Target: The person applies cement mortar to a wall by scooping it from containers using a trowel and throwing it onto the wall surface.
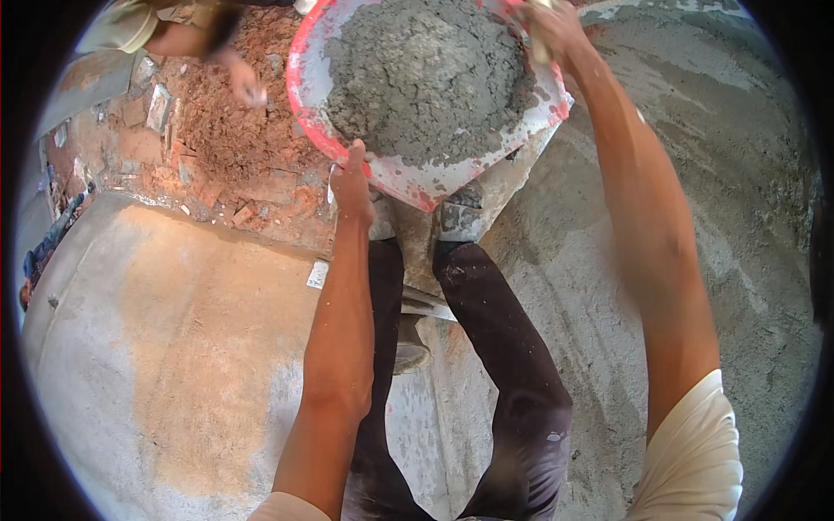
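Both hands are carrying a round red plastic pan (pixel 382 169) heaped with wet grey mortar (pixel 426 78). Left hand (pixel 352 182) grips the near rim, right hand (pixel 552 30) clutches the far rim, so the pan hangs between them, above the feet. Nothing's dumped yet. Another person's hand (pixel 243 82) works the brick rubble (pixel 234 139) beyond the left hand.

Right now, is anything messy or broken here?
Yes. The red pan of grey cement is smeared with dried cement along its rim, held by the left hand and right hand. Broken red bricks and rubble lie scattered on the ground beyond it.
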Available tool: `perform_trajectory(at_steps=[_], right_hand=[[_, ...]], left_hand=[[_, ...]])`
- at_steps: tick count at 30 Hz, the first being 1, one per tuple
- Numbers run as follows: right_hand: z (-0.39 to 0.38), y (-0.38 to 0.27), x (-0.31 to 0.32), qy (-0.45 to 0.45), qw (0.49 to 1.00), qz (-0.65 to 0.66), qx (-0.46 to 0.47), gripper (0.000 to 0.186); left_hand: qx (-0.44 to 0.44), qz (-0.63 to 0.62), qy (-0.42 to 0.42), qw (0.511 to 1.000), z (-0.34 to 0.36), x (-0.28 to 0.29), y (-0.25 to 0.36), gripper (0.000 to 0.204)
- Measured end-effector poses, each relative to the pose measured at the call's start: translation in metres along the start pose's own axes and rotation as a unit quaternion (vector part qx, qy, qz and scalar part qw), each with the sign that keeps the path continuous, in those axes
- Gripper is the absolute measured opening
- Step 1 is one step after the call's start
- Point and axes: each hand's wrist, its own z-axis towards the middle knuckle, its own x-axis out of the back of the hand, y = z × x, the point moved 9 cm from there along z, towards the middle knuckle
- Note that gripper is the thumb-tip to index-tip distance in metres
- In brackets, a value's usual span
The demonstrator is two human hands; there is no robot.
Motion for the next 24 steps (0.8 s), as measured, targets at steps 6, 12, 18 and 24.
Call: perform_trajectory(at_steps=[6, 12, 18, 24], right_hand=[[-0.056, -0.115, -0.021, 0.067, 0.994, -0.048, -0.069, 0.04], [-0.105, -0.051, -0.029, 0.151, 0.982, -0.09, -0.075, 0.033], [-0.255, -0.008, -0.045, 0.097, 0.939, 0.064, -0.325, 0.032], [-0.358, 0.014, -0.059, 0.175, 0.892, 0.155, -0.387, 0.025]], left_hand=[[-0.038, -0.038, -0.037, 0.998, 0.017, 0.006, 0.052, 0.037], [-0.036, -0.009, 0.061, 0.997, -0.032, -0.006, 0.105, 0.036], [-0.091, 0.285, 0.029, 0.954, -0.093, 0.029, 0.182, 0.035], [-0.086, 0.334, -0.019, 0.938, -0.103, 0.025, 0.165, 0.039]])
